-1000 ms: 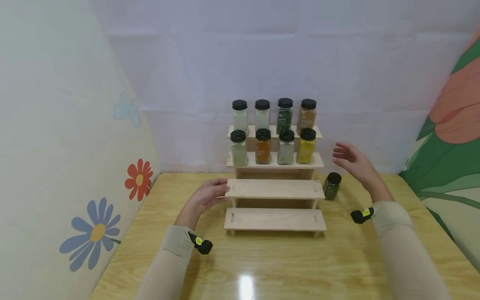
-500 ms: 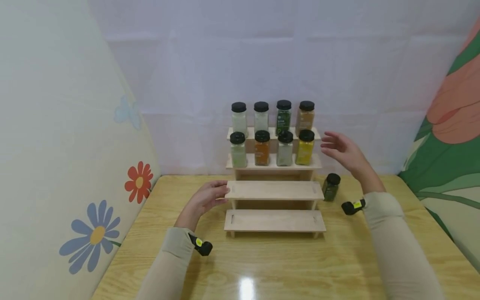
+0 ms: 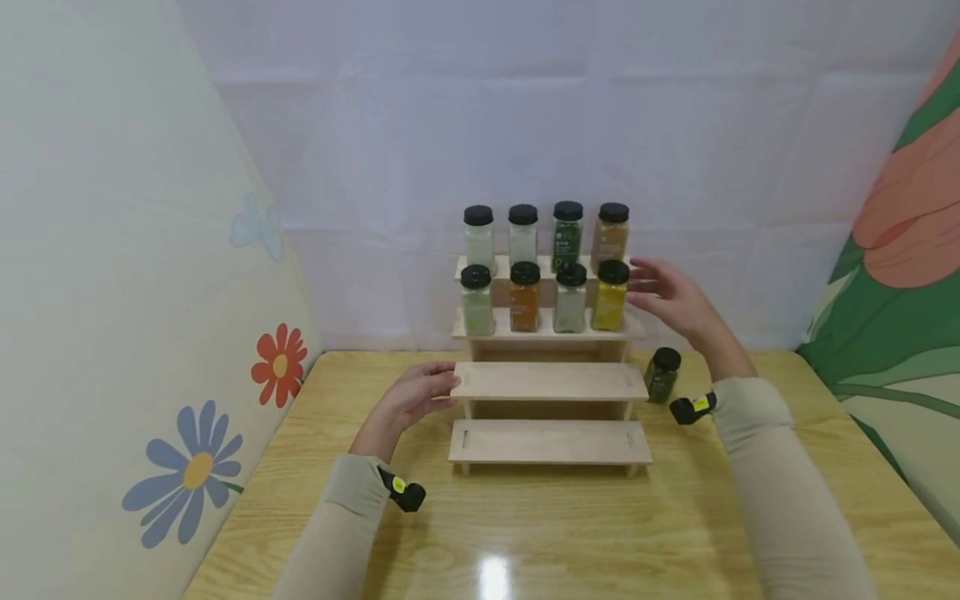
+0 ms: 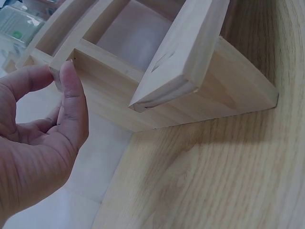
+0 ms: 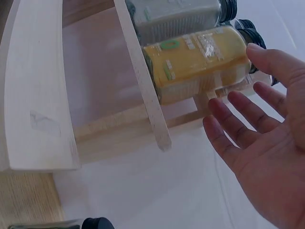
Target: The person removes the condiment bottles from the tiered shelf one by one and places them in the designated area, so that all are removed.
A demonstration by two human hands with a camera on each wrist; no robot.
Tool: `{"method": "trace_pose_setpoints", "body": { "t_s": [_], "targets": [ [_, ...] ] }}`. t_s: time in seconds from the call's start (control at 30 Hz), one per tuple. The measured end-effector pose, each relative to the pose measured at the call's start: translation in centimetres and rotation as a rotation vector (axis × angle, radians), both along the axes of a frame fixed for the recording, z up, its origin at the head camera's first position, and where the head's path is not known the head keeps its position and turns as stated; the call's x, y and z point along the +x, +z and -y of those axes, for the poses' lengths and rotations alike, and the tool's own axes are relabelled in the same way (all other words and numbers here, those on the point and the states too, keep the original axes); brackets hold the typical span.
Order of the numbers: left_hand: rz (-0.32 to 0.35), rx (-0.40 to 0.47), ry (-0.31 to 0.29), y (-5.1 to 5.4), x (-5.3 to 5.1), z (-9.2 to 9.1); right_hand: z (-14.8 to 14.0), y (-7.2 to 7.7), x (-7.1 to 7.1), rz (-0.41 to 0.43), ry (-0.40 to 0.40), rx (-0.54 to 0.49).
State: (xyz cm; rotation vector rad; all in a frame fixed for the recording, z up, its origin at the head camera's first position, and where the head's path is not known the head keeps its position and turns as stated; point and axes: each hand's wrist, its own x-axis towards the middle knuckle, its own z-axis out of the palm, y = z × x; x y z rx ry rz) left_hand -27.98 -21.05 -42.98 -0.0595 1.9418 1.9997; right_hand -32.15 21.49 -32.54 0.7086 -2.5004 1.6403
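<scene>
A four-tier wooden rack [image 3: 551, 380] stands on the table. My left hand [image 3: 411, 396] pinches the left end of its third tier from the top; in the left wrist view the thumb and a finger of that hand [image 4: 43, 129] hold the board's corner. Beside the yellow jar [image 3: 609, 298] at the right end of the second tier is my right hand [image 3: 678, 304], fingers spread and holding nothing. The right wrist view shows its thumb close to the neck of the yellow jar [image 5: 200, 62]; whether they touch I cannot tell.
Several black-lidded jars fill the upper two tiers, among them an orange one [image 3: 524, 300] and a green one [image 3: 567, 237]. A dark jar [image 3: 663, 377] stands on the table [image 3: 525, 525] right of the rack. A white cloth [image 3: 390, 167] hangs behind.
My right hand has moved left from beyond the rack's right side to beside the yellow jar. The left hand stays at the rack's edge.
</scene>
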Motion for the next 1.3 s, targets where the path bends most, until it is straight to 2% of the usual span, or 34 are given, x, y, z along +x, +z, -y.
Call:
{"method": "trace_pose_setpoints", "body": {
  "t_s": [0.43, 0.9, 1.3],
  "targets": [
    [-0.007, 0.0, 0.007, 0.3, 0.1, 0.0, 1.5, 0.2, -0.4, 0.055, 0.003, -0.022],
    [-0.009, -0.003, -0.006, 0.0, -0.1, 0.1, 2.3, -0.3, -0.8, 0.041, 0.017, -0.119],
    [-0.01, -0.002, 0.004, -0.1, 0.0, 0.1, 2.6, -0.5, -0.9, 0.03, -0.019, -0.088]
  ]
}}
